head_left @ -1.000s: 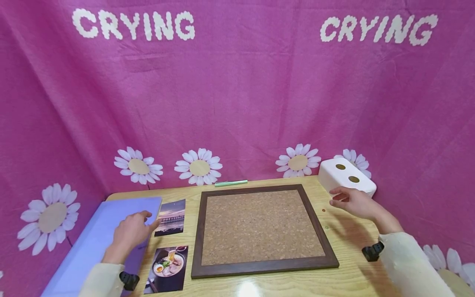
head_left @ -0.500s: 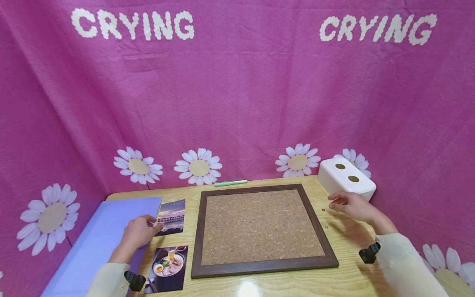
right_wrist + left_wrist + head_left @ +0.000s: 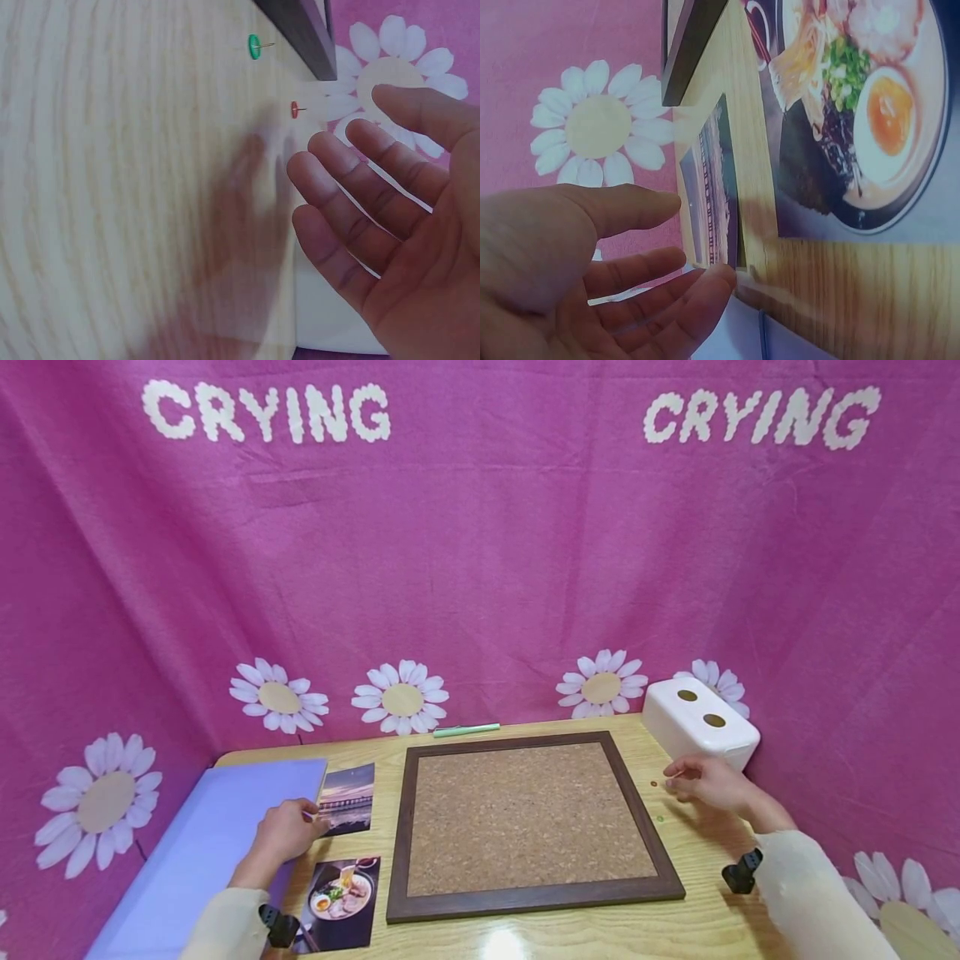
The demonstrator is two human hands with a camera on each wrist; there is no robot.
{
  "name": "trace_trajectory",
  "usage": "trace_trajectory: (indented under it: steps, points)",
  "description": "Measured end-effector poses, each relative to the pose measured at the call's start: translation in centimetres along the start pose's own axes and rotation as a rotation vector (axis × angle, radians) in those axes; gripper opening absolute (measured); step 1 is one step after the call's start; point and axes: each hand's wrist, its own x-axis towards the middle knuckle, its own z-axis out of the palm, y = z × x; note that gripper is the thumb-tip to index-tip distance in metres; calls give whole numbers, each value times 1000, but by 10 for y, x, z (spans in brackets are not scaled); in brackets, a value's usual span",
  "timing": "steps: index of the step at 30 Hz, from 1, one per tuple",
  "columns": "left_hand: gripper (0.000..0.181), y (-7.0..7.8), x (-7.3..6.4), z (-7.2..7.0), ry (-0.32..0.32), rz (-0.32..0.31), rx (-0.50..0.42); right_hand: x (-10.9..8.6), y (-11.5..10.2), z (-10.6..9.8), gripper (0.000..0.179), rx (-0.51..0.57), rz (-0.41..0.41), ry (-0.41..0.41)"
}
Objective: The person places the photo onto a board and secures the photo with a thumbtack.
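Photo rectangular, purplish above, dark along bottom, finish possibly glossy

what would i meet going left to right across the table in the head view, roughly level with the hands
Flat lilac item, left hand, seaside photo, framed cork board, red thumbtack, right hand.

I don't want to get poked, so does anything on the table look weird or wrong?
Yes: a red pin and a green pin sit loose on the table beside the corkboard, near the right hand, with their sharp points sticking up. That looks odd because they could prick someone. I see nothing spilled.
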Motion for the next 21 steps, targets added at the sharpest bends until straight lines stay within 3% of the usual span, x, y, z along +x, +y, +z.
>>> trace_trajectory:
  steps: [14, 21]
  points:
    - [22, 7, 3, 11, -64, 110, 61, 4, 3, 6, 29, -43, 31, 28]
    - [29, 10, 6, 14, -58, 89, 41, 10, 8, 13, 18, -55, 20, 63]
